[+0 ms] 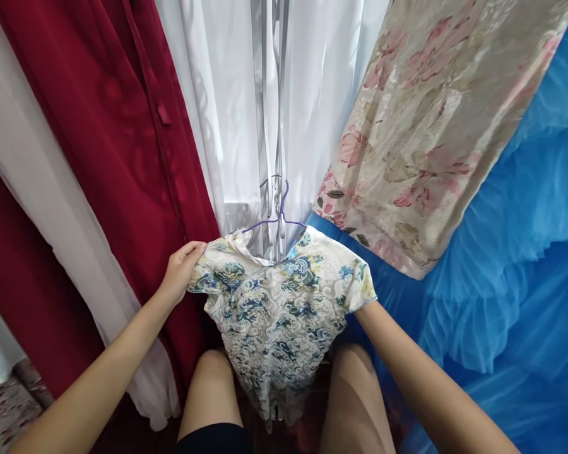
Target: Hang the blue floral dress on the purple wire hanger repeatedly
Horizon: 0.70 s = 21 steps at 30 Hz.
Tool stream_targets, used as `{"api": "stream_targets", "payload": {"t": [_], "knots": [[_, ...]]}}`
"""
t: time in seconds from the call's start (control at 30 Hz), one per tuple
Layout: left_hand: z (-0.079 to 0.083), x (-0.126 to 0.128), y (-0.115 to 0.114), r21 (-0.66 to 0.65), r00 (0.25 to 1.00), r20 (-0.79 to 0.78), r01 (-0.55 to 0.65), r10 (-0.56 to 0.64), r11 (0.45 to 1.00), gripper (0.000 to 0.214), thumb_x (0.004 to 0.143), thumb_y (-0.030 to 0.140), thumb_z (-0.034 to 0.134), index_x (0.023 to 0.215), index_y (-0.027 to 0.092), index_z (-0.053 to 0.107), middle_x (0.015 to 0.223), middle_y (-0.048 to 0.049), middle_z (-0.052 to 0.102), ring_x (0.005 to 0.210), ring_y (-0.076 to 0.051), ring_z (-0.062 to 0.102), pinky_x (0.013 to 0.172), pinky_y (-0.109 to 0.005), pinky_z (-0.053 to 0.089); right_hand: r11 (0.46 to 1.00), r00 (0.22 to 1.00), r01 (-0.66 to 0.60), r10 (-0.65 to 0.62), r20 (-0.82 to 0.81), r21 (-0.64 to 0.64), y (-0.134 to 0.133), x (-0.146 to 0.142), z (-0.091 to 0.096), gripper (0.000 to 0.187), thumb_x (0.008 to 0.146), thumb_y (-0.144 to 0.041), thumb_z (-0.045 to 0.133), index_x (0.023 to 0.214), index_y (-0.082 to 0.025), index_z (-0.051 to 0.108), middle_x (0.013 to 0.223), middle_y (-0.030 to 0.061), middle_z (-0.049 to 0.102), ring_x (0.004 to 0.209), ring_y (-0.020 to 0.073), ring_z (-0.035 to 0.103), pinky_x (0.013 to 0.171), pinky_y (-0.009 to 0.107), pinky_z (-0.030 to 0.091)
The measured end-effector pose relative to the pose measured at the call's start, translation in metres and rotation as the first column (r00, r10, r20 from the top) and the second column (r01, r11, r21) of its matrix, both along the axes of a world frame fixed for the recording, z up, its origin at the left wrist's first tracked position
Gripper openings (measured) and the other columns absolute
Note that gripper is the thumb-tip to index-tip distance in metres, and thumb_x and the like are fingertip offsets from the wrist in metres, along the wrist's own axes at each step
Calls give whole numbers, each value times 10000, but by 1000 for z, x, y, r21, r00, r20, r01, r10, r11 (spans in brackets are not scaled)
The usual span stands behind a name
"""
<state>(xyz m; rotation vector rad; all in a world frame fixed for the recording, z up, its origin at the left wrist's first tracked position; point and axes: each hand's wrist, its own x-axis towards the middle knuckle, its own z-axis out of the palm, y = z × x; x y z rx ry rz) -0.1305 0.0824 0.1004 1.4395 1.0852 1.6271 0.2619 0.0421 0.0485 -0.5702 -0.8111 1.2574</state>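
A short-sleeved floral blouse (279, 315), white with blue, green and yellow patterns, hangs from a thin purple hanger (284, 218) in front of me. The hanger passes through its neck opening, with the hook pointing up. My left hand (183, 268) is closed on the sleeve at the blouse's left side, fingers pinching its upper edge. On the other side, my right forearm (407, 353) reaches up to the opposite sleeve. That sleeve covers my right hand, so its fingers are hidden. The blouse's hem hangs down between my knees.
Long white fabric (236, 113) with grey ribbons hangs behind the blouse. To the left are dark red garments (104, 113) and a pale one (61, 208). A beige floral garment (421, 126) and ruffled blue tulle (492, 284) hang at the right. My bare legs (213, 391) are below.
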Motion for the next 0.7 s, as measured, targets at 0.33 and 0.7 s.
{"api": "stream_targets", "payload": {"t": [0.33, 0.7], "knots": [[28, 27, -40, 2, 985, 155, -79, 77, 997, 477, 769, 557, 770, 999, 141, 722, 801, -43, 721, 685, -179, 652, 607, -251, 519, 885, 849, 453, -464, 253, 105, -29, 23, 48, 415, 788, -604, 729, 855, -196, 699, 800, 73, 771, 867, 296, 755, 755, 397, 612], [55, 71, -46, 301, 774, -625, 124, 97, 946, 367, 849, 399, 693, 1166, 214, 687, 1183, -73, 693, 1075, -271, 650, 943, -362, 514, 793, 763, 584, -609, 217, 173, -160, -2, 35, 548, 809, -697, 589, 1216, -349, 705, 995, 65, 781, 951, 339, 755, 680, 457, 657]]}}
